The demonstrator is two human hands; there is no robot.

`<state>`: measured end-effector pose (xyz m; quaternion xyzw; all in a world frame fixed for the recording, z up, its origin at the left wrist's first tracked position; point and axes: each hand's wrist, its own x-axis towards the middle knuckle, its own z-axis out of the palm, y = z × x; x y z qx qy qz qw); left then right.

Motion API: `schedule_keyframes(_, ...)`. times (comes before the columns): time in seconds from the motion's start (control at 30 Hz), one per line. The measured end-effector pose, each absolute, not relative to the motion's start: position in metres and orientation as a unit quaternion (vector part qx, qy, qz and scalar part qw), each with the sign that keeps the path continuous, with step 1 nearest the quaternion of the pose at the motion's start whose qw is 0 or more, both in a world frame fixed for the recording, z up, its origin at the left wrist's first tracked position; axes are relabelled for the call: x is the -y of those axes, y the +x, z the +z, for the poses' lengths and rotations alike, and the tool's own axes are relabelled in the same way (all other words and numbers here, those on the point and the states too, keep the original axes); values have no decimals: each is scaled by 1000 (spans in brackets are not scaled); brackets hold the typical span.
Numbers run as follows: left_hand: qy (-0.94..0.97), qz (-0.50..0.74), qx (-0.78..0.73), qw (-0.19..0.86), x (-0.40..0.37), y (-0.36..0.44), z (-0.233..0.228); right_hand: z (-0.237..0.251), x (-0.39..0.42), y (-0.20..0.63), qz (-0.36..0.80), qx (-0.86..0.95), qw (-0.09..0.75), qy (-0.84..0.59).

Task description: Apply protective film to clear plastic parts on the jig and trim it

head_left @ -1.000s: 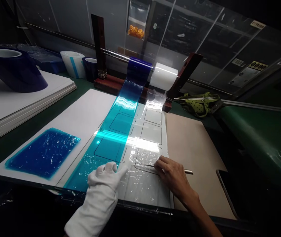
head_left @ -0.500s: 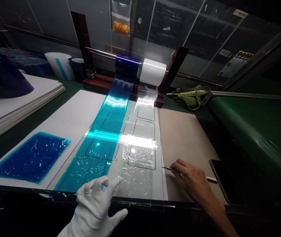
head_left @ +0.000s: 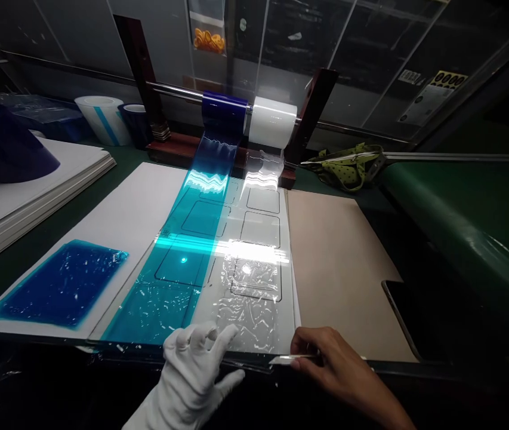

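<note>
Hands low at near edge of counter (head_left: 34, 251). Left hand (head_left: 194, 373) in white glove, fingers (head_left: 212, 337) spread, tips resting on near end of clear wrinkled film strip (head_left: 254, 286). Right hand (head_left: 339, 367) bare, fingers pinching thin metal blade tool (head_left: 287, 359), tip pointing left along front edge of same strip, just beside gloved fingers. Strip's long axis runs away from both hands, up to white roll (head_left: 272, 122) on metal bar; blue film strip (head_left: 182, 257) parallel, left of it, from blue roll (head_left: 224, 114). Both on clear template sheet w/ rectangular outlines (head_left: 261, 230). Right hand nearer strip's right corner, left nearer its middle. Separate blue film patch (head_left: 59, 285) well apart, far left.
</note>
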<state>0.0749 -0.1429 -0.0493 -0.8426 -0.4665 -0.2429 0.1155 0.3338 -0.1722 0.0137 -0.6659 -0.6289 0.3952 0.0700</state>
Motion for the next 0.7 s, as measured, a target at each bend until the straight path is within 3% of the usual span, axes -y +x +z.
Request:
schedule_keyframes(0.2, -846, -287, 426, 145, 126, 59, -41, 17, 167, 343, 473, 592, 87, -647)
schedule_keyframes(0.37, -870, -181, 370, 272, 120, 45, -23, 5, 169, 351, 482, 576, 114, -650)
schedule_keyframes(0.43, -871, -172, 369, 276, 119, 45, -14, 2, 170, 355, 473, 577, 136, -652)
schedule_keyframes(0.7, -841, -359, 401, 49, 52, 21, 48, 4, 166, 365, 419, 558, 199, -688)
